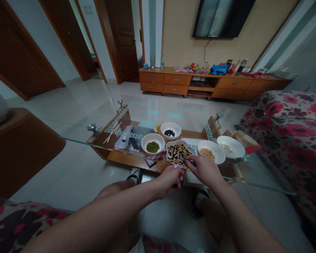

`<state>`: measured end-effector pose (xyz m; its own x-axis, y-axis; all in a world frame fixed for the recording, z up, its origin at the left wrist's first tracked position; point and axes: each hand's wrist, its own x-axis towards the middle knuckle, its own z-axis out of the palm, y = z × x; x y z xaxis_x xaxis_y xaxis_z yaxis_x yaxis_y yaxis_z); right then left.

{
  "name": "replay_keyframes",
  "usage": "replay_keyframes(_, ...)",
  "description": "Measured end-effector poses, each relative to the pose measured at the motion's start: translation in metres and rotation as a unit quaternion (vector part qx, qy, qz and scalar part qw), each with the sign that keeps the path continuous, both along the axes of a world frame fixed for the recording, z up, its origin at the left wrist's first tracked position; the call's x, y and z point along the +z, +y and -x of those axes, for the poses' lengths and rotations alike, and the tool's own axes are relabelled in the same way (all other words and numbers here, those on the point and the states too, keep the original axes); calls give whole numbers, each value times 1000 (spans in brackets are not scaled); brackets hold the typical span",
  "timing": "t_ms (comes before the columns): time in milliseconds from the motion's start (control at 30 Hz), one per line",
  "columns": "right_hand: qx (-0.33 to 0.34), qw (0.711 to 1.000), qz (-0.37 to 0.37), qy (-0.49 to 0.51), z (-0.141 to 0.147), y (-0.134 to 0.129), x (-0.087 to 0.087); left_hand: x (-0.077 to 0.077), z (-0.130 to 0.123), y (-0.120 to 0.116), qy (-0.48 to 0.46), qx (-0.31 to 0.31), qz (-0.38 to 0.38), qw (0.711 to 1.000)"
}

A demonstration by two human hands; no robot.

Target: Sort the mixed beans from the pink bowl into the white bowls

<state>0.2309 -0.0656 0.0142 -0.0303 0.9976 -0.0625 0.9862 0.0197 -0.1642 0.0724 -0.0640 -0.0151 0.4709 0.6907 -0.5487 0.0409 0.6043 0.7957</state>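
A light purple tray (168, 143) holds mixed black and tan beans (179, 151) near the front edge of the glass table. My left hand (171, 178) is closed at the tray's near edge, gripping something whitish, perhaps its handle. My right hand (202, 168) pinches a small dark purple utensil (190, 161) over the tray's right side, its tip among the beans. Around the tray stand white bowls: one with green beans (152, 147) at left, one with black beans (169, 133) behind, one with tan beans (207, 154) at right, and one with pale pieces (228, 149) farther right.
The glass tabletop (137, 151) has a lower shelf with papers and boxes. Chopsticks (112, 132) lie at the left. A floral-covered sofa (287, 140) is at right, a brown side table (23, 147) at left, and a cabinet (176, 80) beyond.
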Motion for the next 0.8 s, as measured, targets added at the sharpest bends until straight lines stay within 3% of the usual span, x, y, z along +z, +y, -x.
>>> replay_keyframes(800, 13, 1000, -3, 2, 1, 1, -1, 3, 0, -1, 6, 5, -2, 1000)
